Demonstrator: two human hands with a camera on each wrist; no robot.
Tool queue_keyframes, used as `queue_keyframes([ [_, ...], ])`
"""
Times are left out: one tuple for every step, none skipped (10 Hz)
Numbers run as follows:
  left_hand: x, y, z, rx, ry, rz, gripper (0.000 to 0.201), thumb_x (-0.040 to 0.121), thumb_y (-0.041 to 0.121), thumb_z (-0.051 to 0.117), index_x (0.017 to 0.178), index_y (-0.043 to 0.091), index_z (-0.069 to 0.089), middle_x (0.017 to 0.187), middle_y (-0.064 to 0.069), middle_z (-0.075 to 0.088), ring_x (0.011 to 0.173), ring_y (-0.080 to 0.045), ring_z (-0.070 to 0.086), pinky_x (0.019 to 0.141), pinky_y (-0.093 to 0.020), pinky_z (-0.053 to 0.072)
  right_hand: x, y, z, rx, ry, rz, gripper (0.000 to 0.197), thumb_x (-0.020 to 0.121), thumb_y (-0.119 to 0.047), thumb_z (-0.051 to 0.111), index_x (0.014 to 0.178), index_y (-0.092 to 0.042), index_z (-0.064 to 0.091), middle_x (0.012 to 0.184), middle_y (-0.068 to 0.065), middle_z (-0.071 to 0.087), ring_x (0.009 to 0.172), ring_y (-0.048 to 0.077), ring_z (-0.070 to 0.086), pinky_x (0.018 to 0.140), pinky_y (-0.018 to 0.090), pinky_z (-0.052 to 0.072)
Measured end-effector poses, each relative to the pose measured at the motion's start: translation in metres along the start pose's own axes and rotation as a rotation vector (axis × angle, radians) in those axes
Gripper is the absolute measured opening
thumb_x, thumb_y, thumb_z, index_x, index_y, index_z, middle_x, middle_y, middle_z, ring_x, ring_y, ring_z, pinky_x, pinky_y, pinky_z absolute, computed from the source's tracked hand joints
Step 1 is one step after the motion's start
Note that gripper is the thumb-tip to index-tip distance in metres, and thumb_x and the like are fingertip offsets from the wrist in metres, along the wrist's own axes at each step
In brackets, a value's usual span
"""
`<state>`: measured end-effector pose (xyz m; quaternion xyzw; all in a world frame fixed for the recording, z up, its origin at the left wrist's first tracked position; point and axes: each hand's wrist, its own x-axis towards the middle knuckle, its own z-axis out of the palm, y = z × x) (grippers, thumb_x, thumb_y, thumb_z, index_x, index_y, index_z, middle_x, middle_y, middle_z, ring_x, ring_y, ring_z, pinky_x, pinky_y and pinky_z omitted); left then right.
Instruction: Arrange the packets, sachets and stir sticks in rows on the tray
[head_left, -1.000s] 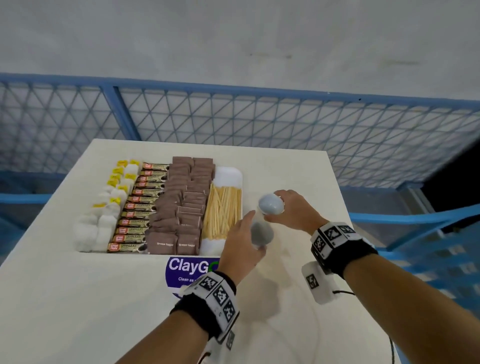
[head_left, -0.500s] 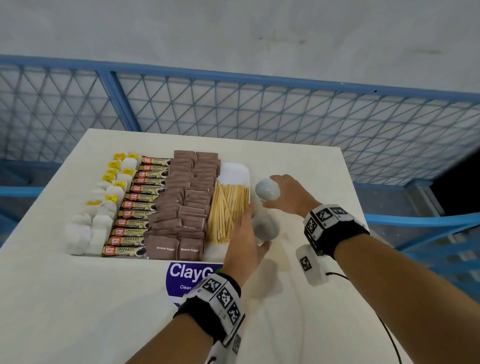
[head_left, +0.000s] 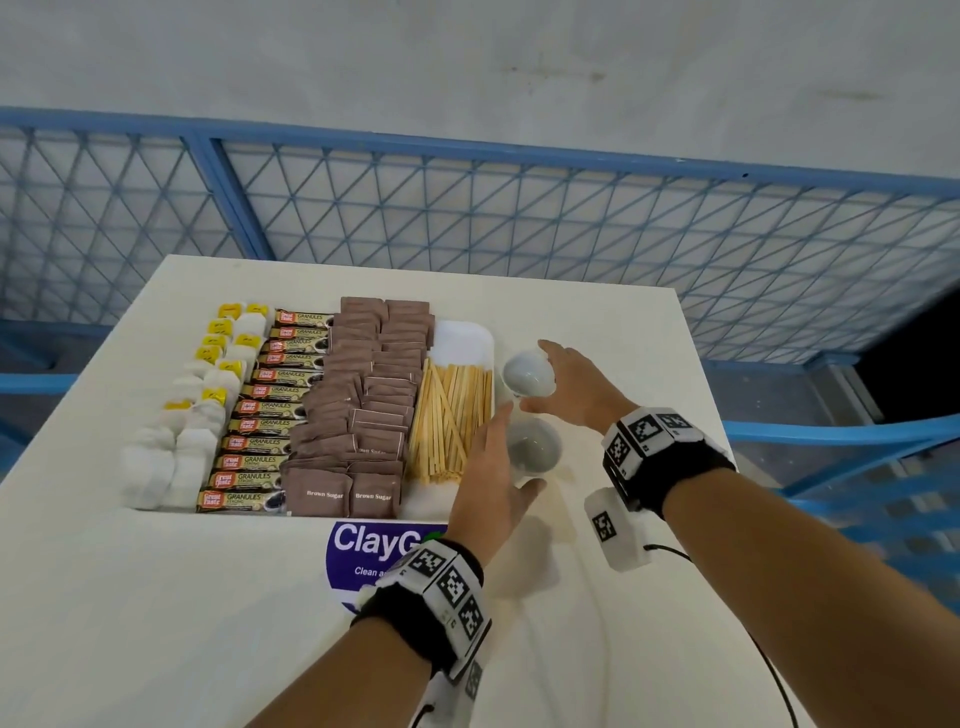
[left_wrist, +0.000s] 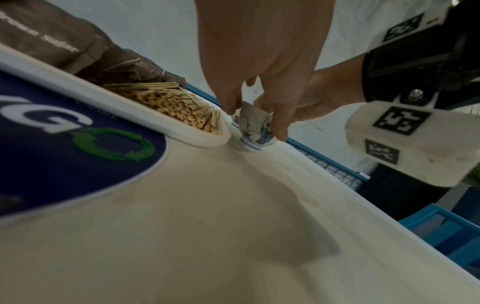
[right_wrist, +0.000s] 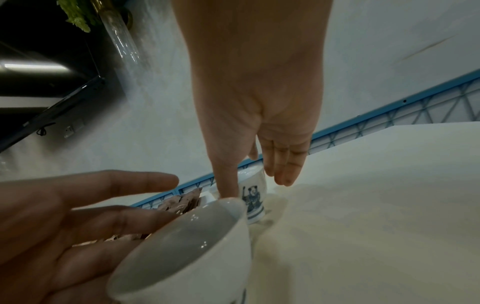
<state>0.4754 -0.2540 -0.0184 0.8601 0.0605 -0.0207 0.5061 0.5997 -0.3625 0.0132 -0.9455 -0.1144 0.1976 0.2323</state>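
Note:
A white tray (head_left: 467, 332) holds rows of tea bags (head_left: 182, 441), granules packets (head_left: 270, 410), brown sugar sachets (head_left: 363, 395) and wooden stir sticks (head_left: 449, 421). Two small white cups stand on the table just right of the tray. My left hand (head_left: 519, 452) holds the near cup (head_left: 537, 447) between thumb and fingers; the left wrist view shows that cup (left_wrist: 255, 127) with its base on the table beside the tray rim (left_wrist: 130, 107). My right hand (head_left: 535, 376) pinches the far cup (head_left: 524, 369), and the right wrist view shows the thumb lying against this cup (right_wrist: 253, 197).
A purple ClayGo sticker (head_left: 379, 540) lies on the white table (head_left: 156, 623) in front of the tray. A blue mesh fence (head_left: 519, 223) runs behind the table. The table's right edge is close to my right wrist.
Both hands have brought the two cups down from the air and forward. The cups now stand on the table against the tray's right side.

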Motion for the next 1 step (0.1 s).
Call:
queue_keyframes([
  [-0.0038,-0.0023,-0.0022,0.025,-0.003,0.025,0.088,0.077,0.011,0.074,0.147,0.014,0.019,0.147,-0.003,0.031,0.134,-0.014,0.032,0.1,-0.005,0.01,-0.0066,0.0034,-0.0044,0.024,0.025,-0.024,0.093,0.077,-0.027,0.074,0.147,-0.014,0.014,0.144,0.014,0.032,0.132,0.028,0.036,0.109,0.04,0.032],
])
